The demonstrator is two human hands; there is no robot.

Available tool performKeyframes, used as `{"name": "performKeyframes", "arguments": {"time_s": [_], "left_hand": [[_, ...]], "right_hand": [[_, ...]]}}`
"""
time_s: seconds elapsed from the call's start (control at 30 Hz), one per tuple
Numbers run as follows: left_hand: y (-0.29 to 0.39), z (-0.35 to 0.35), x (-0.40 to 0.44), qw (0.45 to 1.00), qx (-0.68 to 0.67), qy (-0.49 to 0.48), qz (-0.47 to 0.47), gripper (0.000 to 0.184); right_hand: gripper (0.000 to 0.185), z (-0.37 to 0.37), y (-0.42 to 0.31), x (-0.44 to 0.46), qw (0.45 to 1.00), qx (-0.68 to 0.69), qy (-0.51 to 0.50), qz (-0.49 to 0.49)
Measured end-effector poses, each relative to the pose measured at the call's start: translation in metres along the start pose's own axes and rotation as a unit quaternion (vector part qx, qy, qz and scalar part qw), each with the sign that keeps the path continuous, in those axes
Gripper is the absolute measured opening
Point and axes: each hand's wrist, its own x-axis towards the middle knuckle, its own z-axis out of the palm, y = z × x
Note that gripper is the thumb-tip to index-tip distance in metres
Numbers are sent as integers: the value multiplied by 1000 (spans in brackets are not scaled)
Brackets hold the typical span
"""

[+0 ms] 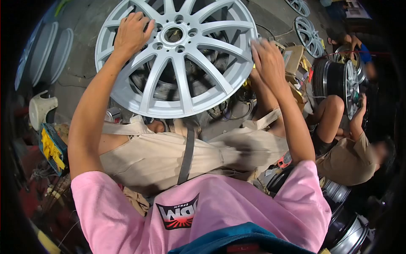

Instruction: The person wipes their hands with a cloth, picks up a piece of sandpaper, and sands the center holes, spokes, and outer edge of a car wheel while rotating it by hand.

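Nearest us, at the lower edge, we see a fold of teal-blue cloth (237, 238), and just beyond it a pink short-sleeved T-shirt (241, 199) with a black, white and red printed badge (177, 211). Past the shirt, beige cloth clothing (156, 154) covers the lap, crossed by a dark, narrow strap (186, 156).

In front of the lap lies the work: a large silver-grey, multi-spoked metal wheel (179, 80), its face toward us, with a round dark form showing between its spokes. The left hand (132, 34) rests back uppermost on the wheel's left side, near the hub — fingers bent and close together, thumb set apart from them. The right hand (268, 61) is at the opposite outer edge, its fingers partly bent and their tips at the rim. That hand is blurred, and we cannot tell whether either hand is clamped on the metal or merely resting there.

To the right we see an open brown cardboard box (292, 61) and, farther off, a seated person in a tan shirt (344, 163), one hand beside a black-and-silver wheel (337, 82). To the left, yellow cloth (51, 148) lies in a blue tray (60, 157).
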Motion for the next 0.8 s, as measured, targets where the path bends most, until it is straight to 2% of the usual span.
{"name": "performKeyframes", "arguments": {"time_s": [0.07,0.17,0.23,0.3,0.37,0.43,0.57,0.63,0.67,0.7,0.8], "left_hand": [[0,-3,1,1000,2,-12,-6,28],[0,-5,2,1000,-8,-21,-8,27],[-1,-6,1,1000,-7,1,-1,25],[0,-4,2,1000,-11,11,15,25],[0,-1,2,1000,-7,8,17,25],[1,-6,1,1000,-5,-21,-13,27],[0,-5,2,1000,-13,-16,-15,27],[1,-4,3,1000,-19,15,10,24],[2,-3,2,1000,-23,14,15,24],[2,-3,2,1000,-23,9,9,24],[1,-6,2,1000,-26,4,1,23]], "right_hand": [[26,10,9,13,999,-22,31,1],[25,9,8,12,999,-46,15,-14],[22,-9,-11,-12,999,-2,-40,-24],[23,-10,-11,-12,999,-4,-40,-12],[23,11,4,9,999,-13,31,17],[23,17,7,20,998,1,58,37],[22,-13,-21,-10,998,28,8,53],[21,-34,-47,-24,980,109,-61,157],[19,-25,-36,-26,990,84,-39,109],[19,-18,-31,-22,989,82,-35,114],[16,2,-17,3,994,41,59,82]]}}
